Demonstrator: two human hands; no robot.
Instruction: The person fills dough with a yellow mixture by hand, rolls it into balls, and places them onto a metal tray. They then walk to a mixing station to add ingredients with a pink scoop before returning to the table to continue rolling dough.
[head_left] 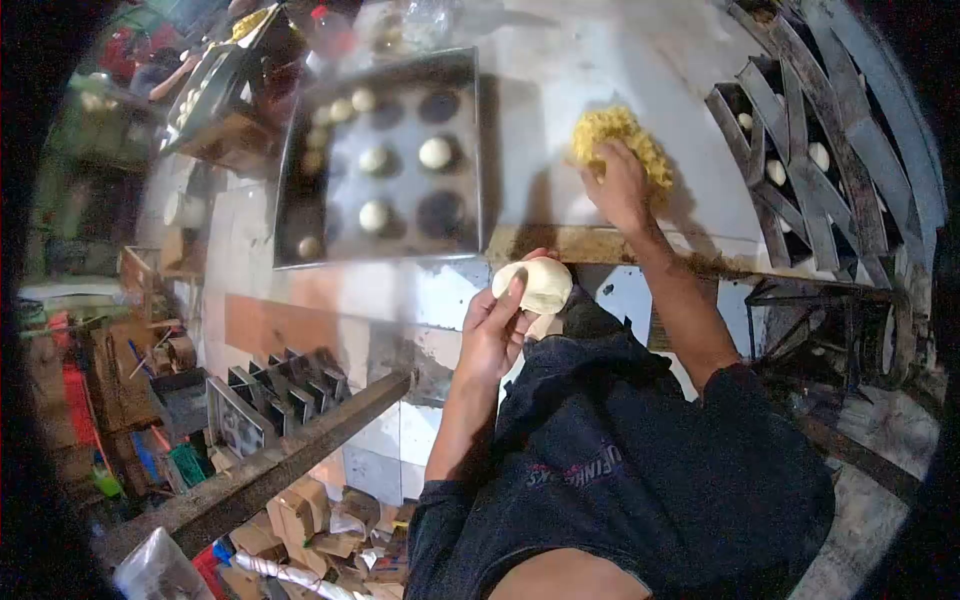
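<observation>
My left hand (495,325) grips a flattened, pale piece of dough (545,285) above the table's front edge, its thumb pressed on the near face. My right hand (618,190) is at a heap of yellow grated filling (610,127) on the white tabletop. Its fingers are curled into the near side of the heap, and the fingertips are partly hidden. To the left of the heap lies a dark metal baking tray (470,85) with round dough balls (435,153) set apart on it. A few of its round spots hold no ball.
Narrow metal moulds (790,100) with pale dough pieces stand at the right. More metal moulds (285,395) sit below left, near a wooden beam (260,470). Cardboard boxes (300,510) lie on the floor. Another person's arm (175,78) shows at upper left beside another tray.
</observation>
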